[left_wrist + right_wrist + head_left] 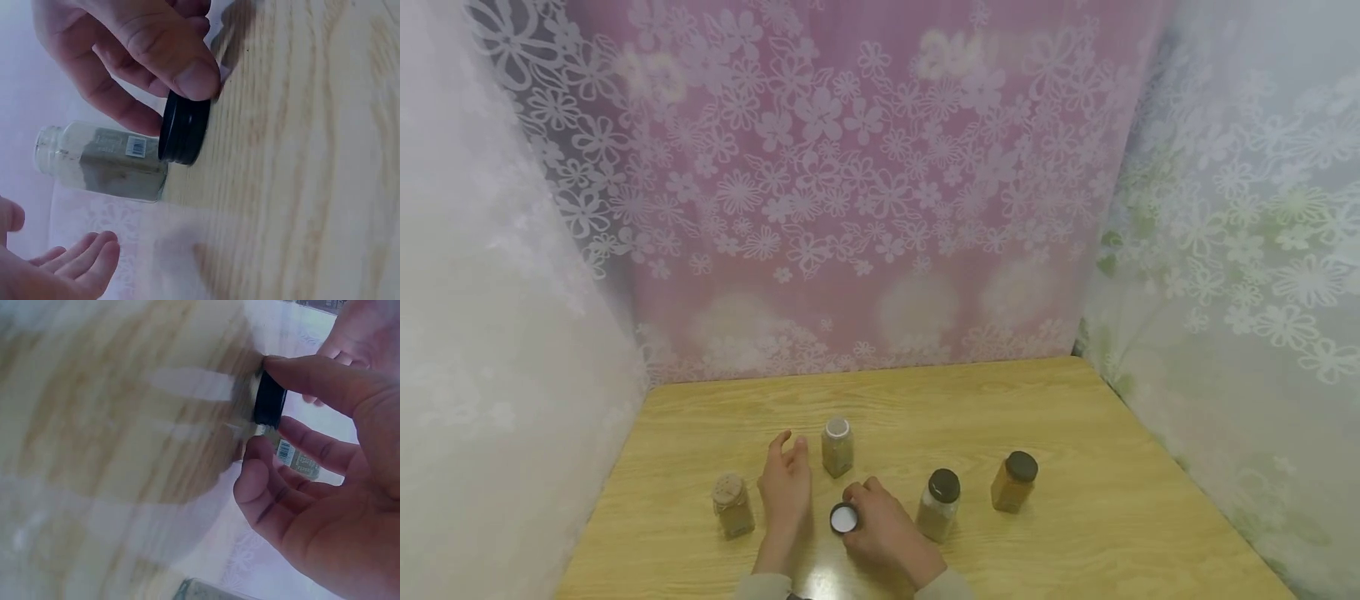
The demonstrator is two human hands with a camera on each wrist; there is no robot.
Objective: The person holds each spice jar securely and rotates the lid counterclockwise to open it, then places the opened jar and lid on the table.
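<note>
My right hand point(883, 527) pinches a round black jar lid point(844, 518) between thumb and fingers, low over the table. The lid's white inner side faces up in the head view; the left wrist view shows its black ridged rim point(185, 128). Just beyond it stands an uncapped glass jar point(837, 450), upright, with greyish-brown contents and a barcode label point(135, 146) on its side. Left of that jar, my left hand point(786, 487) is held with fingers loosely bent and nothing in them.
A jar with a tan covered top point(730, 490) stands left of my left hand. Two black-capped jars stand to the right, one with pale contents point(937, 510) close to my right hand, one with orange-brown contents point(1012, 487). Floral curtains point(865, 192) enclose the wooden table point(1075, 550).
</note>
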